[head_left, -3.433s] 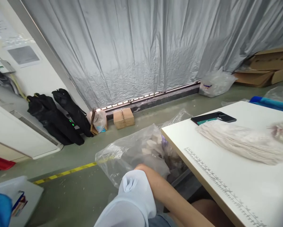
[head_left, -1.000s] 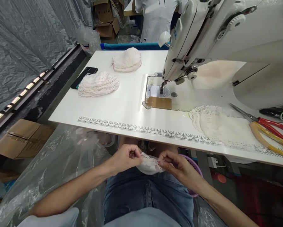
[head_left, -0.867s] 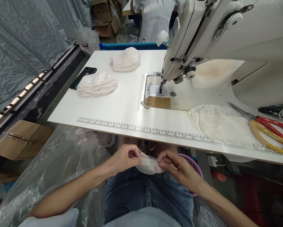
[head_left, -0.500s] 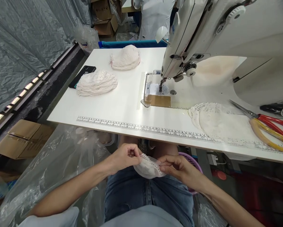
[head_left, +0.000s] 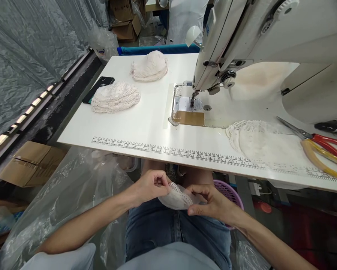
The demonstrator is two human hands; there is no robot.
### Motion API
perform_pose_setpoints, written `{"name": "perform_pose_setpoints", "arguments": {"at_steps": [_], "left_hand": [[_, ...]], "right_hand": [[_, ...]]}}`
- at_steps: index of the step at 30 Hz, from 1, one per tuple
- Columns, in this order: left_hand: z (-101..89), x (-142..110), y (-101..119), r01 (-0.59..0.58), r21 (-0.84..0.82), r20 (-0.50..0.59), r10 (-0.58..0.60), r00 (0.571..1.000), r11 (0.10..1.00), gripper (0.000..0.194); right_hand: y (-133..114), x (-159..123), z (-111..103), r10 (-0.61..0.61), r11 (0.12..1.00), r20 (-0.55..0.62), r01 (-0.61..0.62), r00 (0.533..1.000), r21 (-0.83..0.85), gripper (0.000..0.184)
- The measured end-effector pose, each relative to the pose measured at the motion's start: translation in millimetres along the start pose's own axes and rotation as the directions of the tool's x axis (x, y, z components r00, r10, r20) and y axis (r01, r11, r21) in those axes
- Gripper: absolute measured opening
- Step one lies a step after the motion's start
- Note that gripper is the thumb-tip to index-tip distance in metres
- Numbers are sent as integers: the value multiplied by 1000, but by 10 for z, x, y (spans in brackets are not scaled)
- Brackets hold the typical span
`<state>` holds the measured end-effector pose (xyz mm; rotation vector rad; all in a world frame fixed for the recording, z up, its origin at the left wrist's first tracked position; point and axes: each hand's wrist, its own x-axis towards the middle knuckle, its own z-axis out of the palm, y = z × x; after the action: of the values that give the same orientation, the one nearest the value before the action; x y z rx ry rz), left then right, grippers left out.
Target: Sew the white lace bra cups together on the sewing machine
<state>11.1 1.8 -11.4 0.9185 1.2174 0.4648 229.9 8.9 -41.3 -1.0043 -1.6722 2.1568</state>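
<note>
Over my lap, below the table's front edge, I hold a small piece of white fabric with lace trim (head_left: 175,198). My left hand (head_left: 154,184) pinches its upper left end between thumb and fingers. At its right end my right hand (head_left: 206,200) has the thumb and fingers curled around the edge. The lace border runs slantwise between both hands. On the table, more lace-edged fabric pieces (head_left: 258,140) lie flat to the right. A stack of lace pieces (head_left: 114,98) sits at the left, and another bundle of pale fabric (head_left: 150,66) lies behind it.
A sewing machine (head_left: 213,56) stands on the white table (head_left: 146,120), which has a ruler printed along its front. Scissors (head_left: 322,144) with red and yellow handles lie at the right. A dark phone (head_left: 96,90) is partly under the stack. A purple basket (head_left: 230,193) stands below.
The fabric has tilted slightly between my hands. My right thumb and fingers have shifted their hold and spread a little wider. The view has moved slightly.
</note>
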Motion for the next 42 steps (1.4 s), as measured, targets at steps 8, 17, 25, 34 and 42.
{"name": "perform_pose_setpoints", "arguments": {"at_steps": [8, 17, 25, 34, 42], "left_hand": [[6, -2, -8, 20, -14, -45, -20, 999, 1000, 9], [-81, -22, -39, -49, 45, -3, 49, 999, 998, 12], [-124, -22, -35, -42, 46, 139, 35, 990, 998, 43], [-164, -1, -86, -52, 191, 206, 12, 979, 980, 19], [-134, 0, -156, 21, 37, 178, -28, 984, 999, 32]], "right_hand": [[10, 13, 70, -44, 993, -128, 29, 991, -118, 25], [-23, 31, 21, 48, 998, -82, -44, 996, 48, 24], [37, 12, -40, 78, 997, -41, -79, 996, -9, 26], [38, 9, -40, 77, 996, -23, -78, 997, -51, 27], [32, 26, -30, 84, 996, -33, -86, 996, -40, 25]]}}
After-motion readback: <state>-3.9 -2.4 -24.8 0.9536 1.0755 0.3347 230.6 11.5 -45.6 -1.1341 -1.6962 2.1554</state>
